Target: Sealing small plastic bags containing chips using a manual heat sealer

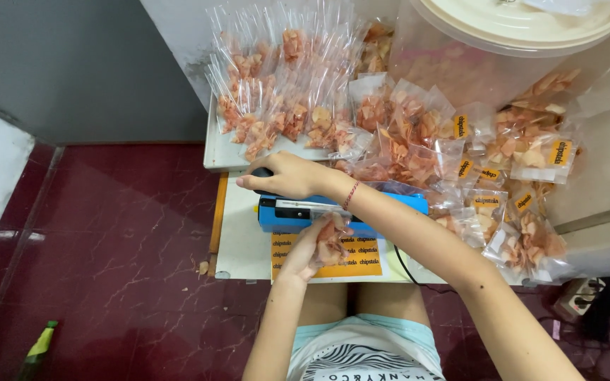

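White table [241, 247], blue sealer [277, 214] handle hidden beneath right hand [284, 175].

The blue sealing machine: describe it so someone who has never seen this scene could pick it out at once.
On the low white table, find the heap of clear snack bags. Just in front of it, nearer the person, lies the blue sealing machine, a long bar-shaped box under the right hand. It is the only blue, solid thing among transparent bags and the orange label sheet.
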